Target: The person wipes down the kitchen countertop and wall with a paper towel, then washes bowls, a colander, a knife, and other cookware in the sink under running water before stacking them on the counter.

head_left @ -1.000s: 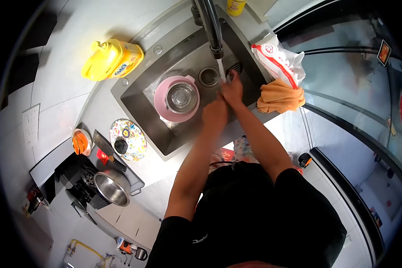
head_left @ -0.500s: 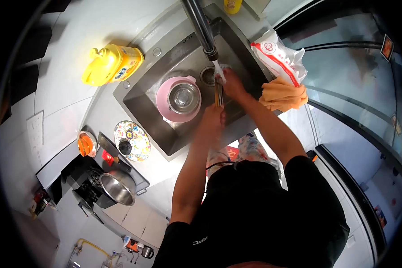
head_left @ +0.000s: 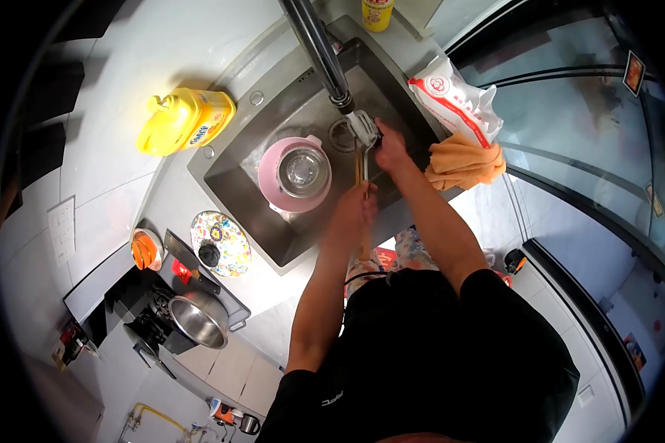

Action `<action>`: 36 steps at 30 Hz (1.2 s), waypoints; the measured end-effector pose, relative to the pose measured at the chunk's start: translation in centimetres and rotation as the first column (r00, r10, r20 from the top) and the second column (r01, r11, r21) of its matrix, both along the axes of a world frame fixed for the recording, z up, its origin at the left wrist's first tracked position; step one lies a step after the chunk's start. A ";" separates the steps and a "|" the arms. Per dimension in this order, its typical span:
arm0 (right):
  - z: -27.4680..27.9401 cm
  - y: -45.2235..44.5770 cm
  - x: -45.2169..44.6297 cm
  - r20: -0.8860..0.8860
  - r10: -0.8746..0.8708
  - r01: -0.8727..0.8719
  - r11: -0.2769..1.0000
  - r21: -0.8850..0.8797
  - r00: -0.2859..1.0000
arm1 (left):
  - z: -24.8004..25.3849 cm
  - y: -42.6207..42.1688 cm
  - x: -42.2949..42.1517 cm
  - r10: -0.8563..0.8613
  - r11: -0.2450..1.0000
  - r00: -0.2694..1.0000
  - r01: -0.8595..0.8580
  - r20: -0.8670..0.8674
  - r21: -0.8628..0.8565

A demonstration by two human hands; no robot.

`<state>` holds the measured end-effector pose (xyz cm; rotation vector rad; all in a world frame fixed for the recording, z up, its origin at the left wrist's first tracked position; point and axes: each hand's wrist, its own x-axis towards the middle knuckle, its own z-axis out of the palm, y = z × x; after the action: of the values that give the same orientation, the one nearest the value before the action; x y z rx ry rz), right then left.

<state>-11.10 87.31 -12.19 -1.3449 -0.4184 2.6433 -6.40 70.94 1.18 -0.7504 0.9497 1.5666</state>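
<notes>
My left hand (head_left: 355, 210), blurred by motion, is closed round the long handle of a slotted spatula (head_left: 363, 130). Its pale, slotted head lies under the faucet (head_left: 340, 96), in the running water. Beside that head is my right hand (head_left: 391, 150), its fingers curled; a small dark patch shows at the fingertips, too unclear to name. Both hands are over the metal sink (head_left: 273, 240). To their left, inside the sink, a pink basin (head_left: 270, 173) holds a round metal bowl (head_left: 303, 171).
A yellow detergent jug (head_left: 188, 122) stands left of the sink. On the right rim lie a white bag (head_left: 458, 100) and an orange cloth (head_left: 465, 162). A floral plate (head_left: 229, 236), a knife (head_left: 188, 258) and a steel pot (head_left: 199, 319) are at lower left.
My right hand has shifted slightly right and down, off the front of the spatula head, which now shows more fully. My left hand still grips the handle, a little lower.
</notes>
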 end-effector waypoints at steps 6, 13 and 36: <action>-1.0 -0.5 -0.6 0.147 0.165 -0.181 0.979 0.097 0.975 | -1.9 0.6 -0.3 0.042 0.997 0.993 -0.048 0.106 0.053; 2.5 -4.2 3.3 0.504 0.358 -0.574 0.726 0.379 0.786 | -3.8 1.8 -1.4 -0.058 0.993 0.998 0.055 -0.029 -0.109; 3.1 -5.2 3.4 0.390 0.449 -0.589 0.690 0.419 0.804 | -6.2 0.8 0.6 -0.245 0.941 0.869 0.107 -0.429 -0.320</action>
<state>-7.69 82.07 -9.08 -1.5313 -1.6658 2.4078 -5.83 71.74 -4.99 -0.4647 1.5842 1.4858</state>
